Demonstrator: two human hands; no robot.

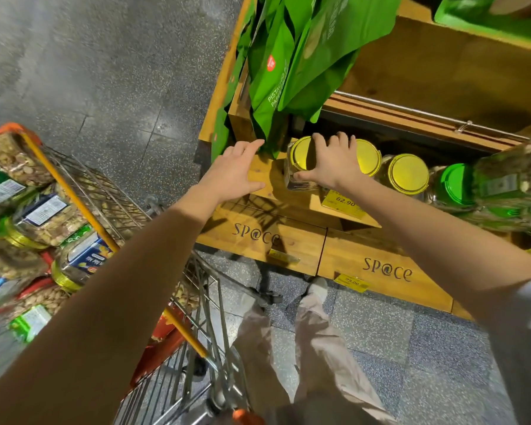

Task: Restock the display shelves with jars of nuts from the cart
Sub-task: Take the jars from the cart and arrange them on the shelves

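One jar (300, 155) at shelf edge (276, 193)

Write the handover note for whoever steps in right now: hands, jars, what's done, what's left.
The right hand grips the leftmost yellow-lid jar on the shelf.
The left hand is open and holds nothing, at the shelf's left end.
Done: more jars stand in a row to the right.
Left: settle this jar, then shelve the packed jars lying in the cart.
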